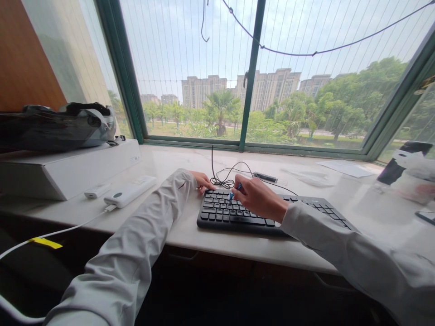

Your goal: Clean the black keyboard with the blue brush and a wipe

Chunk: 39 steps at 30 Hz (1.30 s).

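Note:
A black keyboard [238,213] lies on the pale stone sill [176,167] in front of the window. My left hand [203,181] rests at the keyboard's far left corner, fingers curled on its edge. My right hand [258,198] hovers over the keys, closed on a small blue tool [234,192] whose tip touches the upper key rows. Both arms wear light grey sleeves. A tangle of black cable [224,179] lies just behind the keyboard.
A white power bank [131,191] with a white cable and a small white device [97,190] lie to the left. A white box [68,170] carries a helmet [68,124]. A black pen [265,177] and papers [346,168] lie at the right.

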Motion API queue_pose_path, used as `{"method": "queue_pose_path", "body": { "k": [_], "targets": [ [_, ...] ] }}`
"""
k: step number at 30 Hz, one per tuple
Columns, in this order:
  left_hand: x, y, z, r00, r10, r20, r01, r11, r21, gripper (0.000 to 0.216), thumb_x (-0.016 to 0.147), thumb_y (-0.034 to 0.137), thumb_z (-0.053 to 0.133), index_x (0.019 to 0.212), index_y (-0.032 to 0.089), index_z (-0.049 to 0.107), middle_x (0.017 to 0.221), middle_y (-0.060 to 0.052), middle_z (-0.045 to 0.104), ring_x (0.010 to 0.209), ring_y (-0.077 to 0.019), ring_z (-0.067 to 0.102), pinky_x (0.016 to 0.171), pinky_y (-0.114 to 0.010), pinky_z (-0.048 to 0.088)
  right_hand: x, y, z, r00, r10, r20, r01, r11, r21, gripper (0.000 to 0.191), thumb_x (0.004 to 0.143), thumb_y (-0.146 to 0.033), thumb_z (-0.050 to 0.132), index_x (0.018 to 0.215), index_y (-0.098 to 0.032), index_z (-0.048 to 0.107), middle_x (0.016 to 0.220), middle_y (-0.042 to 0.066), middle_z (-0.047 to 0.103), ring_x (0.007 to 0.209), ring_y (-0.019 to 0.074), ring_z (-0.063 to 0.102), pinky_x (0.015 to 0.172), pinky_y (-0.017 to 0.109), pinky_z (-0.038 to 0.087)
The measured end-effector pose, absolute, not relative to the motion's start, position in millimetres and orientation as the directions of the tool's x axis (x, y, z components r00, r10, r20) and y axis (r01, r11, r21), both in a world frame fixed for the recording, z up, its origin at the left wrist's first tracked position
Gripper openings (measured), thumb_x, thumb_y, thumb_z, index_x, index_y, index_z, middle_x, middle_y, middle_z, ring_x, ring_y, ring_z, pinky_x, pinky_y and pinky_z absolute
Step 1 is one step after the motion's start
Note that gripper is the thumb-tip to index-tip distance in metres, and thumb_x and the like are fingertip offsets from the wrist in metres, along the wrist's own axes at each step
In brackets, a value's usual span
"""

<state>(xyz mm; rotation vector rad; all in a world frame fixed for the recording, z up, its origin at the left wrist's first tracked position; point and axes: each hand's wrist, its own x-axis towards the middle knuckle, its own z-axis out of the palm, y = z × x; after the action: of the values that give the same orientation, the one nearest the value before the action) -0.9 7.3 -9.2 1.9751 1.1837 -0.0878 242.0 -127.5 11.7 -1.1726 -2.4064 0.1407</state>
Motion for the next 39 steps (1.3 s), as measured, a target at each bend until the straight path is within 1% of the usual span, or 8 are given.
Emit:
{"method": "queue_pose_path", "body": {
  "k": [8, 14, 19, 23, 27, 31, 39],
  "targets": [
    [-4.1, 12.2, -13.4, 0.548, 0.722, -0.423, 0.768, -0.233, 0.597, 0.058, 0.061, 0.072, 0.07, 0.072, 0.015, 0.069, 0.053, -0.003, 0.061, 0.049, -0.01, 0.035, 0.051, -0.028, 0.023, 250.1, -128.8, 11.3, -0.52, 0.781, 0.346, 0.727, 0.617, -0.3, 0.012, 0.094, -0.028, 0.048, 0.085, -0.021, 0.049, 0.07, 0.003, 0.067, 0.057, 0.0129, 0.054, 0.054, 0.024, 0.028],
    [-4.6, 12.5, -14.6, 0.548, 0.725, -0.418, 0.767, -0.235, 0.597, 0.059, 0.061, 0.073, 0.07, 0.075, 0.016, 0.072, 0.053, -0.003, 0.061, 0.049, -0.0101, 0.034, 0.052, -0.028, 0.023, 249.7, -136.6, 11.2, -0.543, 0.772, 0.33, 0.716, 0.631, -0.299, 0.012, 0.094, -0.029, 0.048, 0.085, -0.021, 0.048, 0.069, 0.002, 0.067, 0.054, 0.0123, 0.052, 0.053, 0.024, 0.028],
    [-4.0, 10.7, -12.8, 0.556, 0.714, -0.426, 0.758, -0.226, 0.611, 0.056, 0.061, 0.07, 0.071, 0.073, 0.016, 0.071, 0.053, -0.003, 0.061, 0.048, -0.0098, 0.035, 0.051, -0.029, 0.024, 250.1, -142.5, 11.3, -0.546, 0.775, 0.319, 0.713, 0.63, -0.308, 0.013, 0.095, -0.03, 0.047, 0.085, -0.022, 0.048, 0.07, 0.003, 0.067, 0.056, 0.013, 0.054, 0.052, 0.024, 0.029],
    [-4.1, 11.0, -12.8, 0.539, 0.727, -0.425, 0.771, -0.223, 0.596, 0.056, 0.061, 0.071, 0.071, 0.073, 0.016, 0.071, 0.053, -0.003, 0.061, 0.048, -0.0096, 0.034, 0.051, -0.029, 0.024, 252.4, -145.5, 13.5, -0.541, 0.78, 0.314, 0.723, 0.622, -0.301, 0.014, 0.095, -0.031, 0.047, 0.086, -0.021, 0.049, 0.069, 0.003, 0.067, 0.056, 0.0134, 0.054, 0.052, 0.024, 0.03],
    [-4.8, 13.2, -14.3, 0.531, 0.736, -0.42, 0.777, -0.226, 0.587, 0.056, 0.061, 0.071, 0.07, 0.072, 0.016, 0.07, 0.054, -0.002, 0.062, 0.049, -0.0097, 0.035, 0.052, -0.029, 0.024, 255.0, -147.3, 15.5, -0.53, 0.796, 0.292, 0.732, 0.603, -0.316, 0.013, 0.095, -0.03, 0.048, 0.086, -0.021, 0.051, 0.068, 0.003, 0.067, 0.06, 0.0147, 0.058, 0.054, 0.025, 0.031],
    [-5.2, 13.8, -15.5, 0.539, 0.73, -0.42, 0.774, -0.233, 0.589, 0.058, 0.06, 0.073, 0.07, 0.068, 0.016, 0.066, 0.053, -0.002, 0.062, 0.05, -0.0101, 0.036, 0.053, -0.028, 0.023, 256.4, -150.7, 15.5, -0.533, 0.796, 0.285, 0.731, 0.604, -0.319, 0.013, 0.095, -0.03, 0.048, 0.087, -0.021, 0.052, 0.071, 0.003, 0.068, 0.06, 0.0149, 0.059, 0.054, 0.025, 0.032],
    [-4.2, 8.9, -13.4, 0.551, 0.73, -0.405, 0.764, -0.247, 0.596, 0.062, 0.061, 0.075, 0.068, 0.068, 0.014, 0.065, 0.051, -0.002, 0.061, 0.05, -0.0096, 0.034, 0.053, -0.029, 0.021, 255.9, -162.1, 17.6, -0.555, 0.789, 0.263, 0.716, 0.614, -0.333, 0.011, 0.096, -0.029, 0.047, 0.089, -0.021, 0.051, 0.071, 0.004, 0.07, 0.06, 0.0153, 0.06, 0.054, 0.025, 0.032]
  ]
}}
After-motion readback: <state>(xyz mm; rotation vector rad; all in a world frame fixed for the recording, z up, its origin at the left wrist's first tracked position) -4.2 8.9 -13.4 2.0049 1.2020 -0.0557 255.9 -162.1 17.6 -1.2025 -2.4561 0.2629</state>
